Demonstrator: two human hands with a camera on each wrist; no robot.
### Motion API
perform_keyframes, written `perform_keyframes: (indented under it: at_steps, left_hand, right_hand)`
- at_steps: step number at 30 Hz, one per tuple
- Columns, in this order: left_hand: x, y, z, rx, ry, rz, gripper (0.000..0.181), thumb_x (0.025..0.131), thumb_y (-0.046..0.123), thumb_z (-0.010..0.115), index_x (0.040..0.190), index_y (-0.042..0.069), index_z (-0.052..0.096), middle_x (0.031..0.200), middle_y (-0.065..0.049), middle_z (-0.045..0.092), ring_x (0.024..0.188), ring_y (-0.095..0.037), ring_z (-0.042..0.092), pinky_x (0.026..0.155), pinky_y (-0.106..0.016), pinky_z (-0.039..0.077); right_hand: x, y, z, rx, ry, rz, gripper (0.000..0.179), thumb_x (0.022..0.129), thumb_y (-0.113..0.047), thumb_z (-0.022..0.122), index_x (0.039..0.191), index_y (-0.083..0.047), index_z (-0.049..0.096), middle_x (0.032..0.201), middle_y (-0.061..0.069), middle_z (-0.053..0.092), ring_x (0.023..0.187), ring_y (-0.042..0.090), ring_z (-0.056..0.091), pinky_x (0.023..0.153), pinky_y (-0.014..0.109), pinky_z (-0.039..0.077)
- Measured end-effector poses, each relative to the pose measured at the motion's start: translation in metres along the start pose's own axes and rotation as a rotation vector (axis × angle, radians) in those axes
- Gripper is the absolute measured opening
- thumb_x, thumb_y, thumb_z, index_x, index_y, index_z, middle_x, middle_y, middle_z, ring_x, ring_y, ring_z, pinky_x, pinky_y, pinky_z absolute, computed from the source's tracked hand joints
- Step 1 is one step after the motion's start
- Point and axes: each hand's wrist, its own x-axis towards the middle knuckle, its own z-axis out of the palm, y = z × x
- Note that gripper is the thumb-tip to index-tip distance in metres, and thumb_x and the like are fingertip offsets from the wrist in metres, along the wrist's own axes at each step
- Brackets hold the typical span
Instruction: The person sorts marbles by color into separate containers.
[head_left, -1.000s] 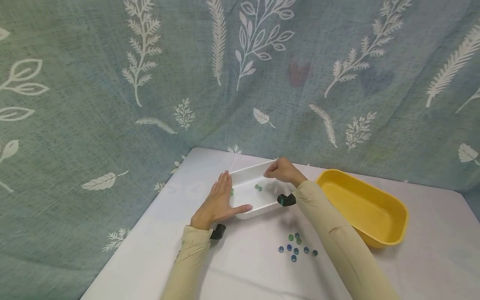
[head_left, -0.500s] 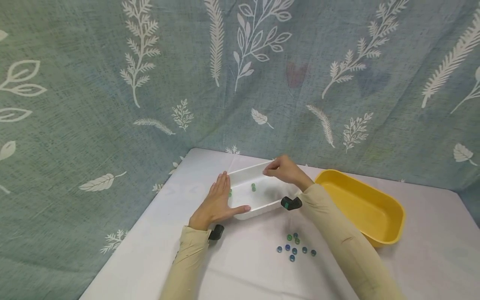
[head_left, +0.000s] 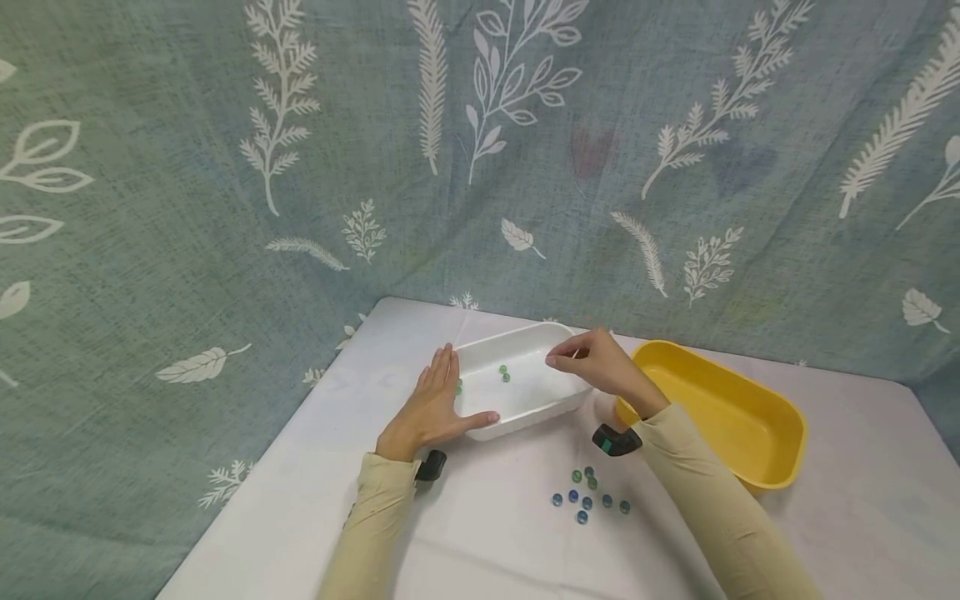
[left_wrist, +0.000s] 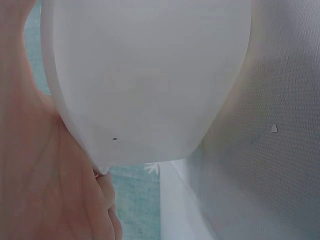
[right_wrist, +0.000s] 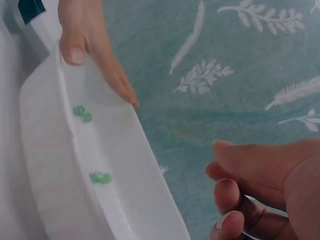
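Note:
My left hand (head_left: 426, 408) spans the left end of a white tray (head_left: 536, 400), fingers straight along the far rim and thumb over the near rim. The left wrist view shows the palm beside the tray's outer end wall (left_wrist: 145, 85). Inside lie a few green glass marbles (head_left: 505, 375), one partly hidden by the left hand; the right wrist view shows green marbles (right_wrist: 101, 178) on the tray floor. Over the tray's right end hovers my right hand (head_left: 603, 367), fingers loosely bent. In its wrist view nothing shows between thumb and fingers (right_wrist: 227, 192).
A yellow tub (head_left: 731, 408) stands right of the white tray, partly behind the right forearm. Several blue and green marbles (head_left: 587, 503) lie loose on the white table (head_left: 480, 525) in front. A patterned curtain (head_left: 480, 167) hangs behind.
My right hand has moved right and nearer, away from the tray's far side, and its fingers have loosened. Two green marbles have rolled slightly left in the tray. The left hand stays put.

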Motion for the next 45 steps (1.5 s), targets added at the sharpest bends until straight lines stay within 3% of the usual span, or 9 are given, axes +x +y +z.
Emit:
perform_keyframes:
  at_steps: [8, 15, 22, 29, 45]
  left_hand:
    - [-0.001, 0.000, -0.002, -0.010, -0.006, 0.002, 0.135, 0.080, 0.084, 0.060, 0.164, -0.001, -0.003, 0.175, -0.015, -0.011, 0.164, -0.031, -0.008, 0.133, -0.050, 0.006]
    - [-0.001, 0.002, -0.001, -0.008, -0.001, 0.002, 0.135, 0.080, 0.085, 0.060, 0.164, -0.002, 0.000, 0.175, -0.016, -0.009, 0.164, -0.032, -0.006, 0.133, -0.051, 0.007]
    - [-0.001, 0.002, 0.001, 0.011, -0.004, -0.001, 0.133, 0.081, 0.085, 0.057, 0.164, 0.000, -0.003, 0.175, -0.016, -0.010, 0.164, -0.031, -0.007, 0.133, -0.050, 0.006]
    - [0.000, -0.001, 0.002, 0.032, 0.009, 0.006, 0.133, 0.082, 0.087, 0.055, 0.164, -0.001, -0.002, 0.175, -0.015, -0.010, 0.164, -0.030, -0.008, 0.133, -0.050, 0.007]
    - [0.006, 0.000, 0.004, 0.019, 0.005, 0.011, 0.135, 0.081, 0.087, 0.057, 0.164, -0.001, -0.002, 0.175, -0.017, -0.008, 0.164, -0.033, -0.006, 0.133, -0.053, 0.007]
  right_hand:
    - [-0.040, -0.001, 0.002, 0.083, 0.049, 0.067, 0.024, 0.096, -0.030, 0.075, 0.111, -0.011, 0.081, 0.098, 0.014, 0.075, 0.079, 0.020, 0.054, 0.063, 0.021, 0.042]
    - [-0.073, 0.008, 0.009, 0.099, 0.106, 0.020, 0.016, 0.095, -0.026, 0.076, 0.105, -0.015, 0.082, 0.091, 0.004, 0.073, 0.073, 0.016, 0.056, 0.061, 0.021, 0.047]
    - [-0.098, 0.021, 0.021, 0.099, 0.126, 0.051, 0.017, 0.093, -0.023, 0.079, 0.106, -0.013, 0.082, 0.090, 0.003, 0.074, 0.072, 0.013, 0.057, 0.062, 0.020, 0.049]
    - [-0.105, 0.028, 0.026, 0.132, 0.108, 0.070, 0.016, 0.093, -0.021, 0.079, 0.104, -0.011, 0.081, 0.090, 0.003, 0.072, 0.073, 0.013, 0.056, 0.063, 0.020, 0.050]
    - [-0.108, 0.055, 0.038, 0.072, 0.042, -0.017, 0.014, 0.090, -0.017, 0.080, 0.101, -0.008, 0.082, 0.083, -0.005, 0.068, 0.073, 0.007, 0.053, 0.066, 0.021, 0.048]
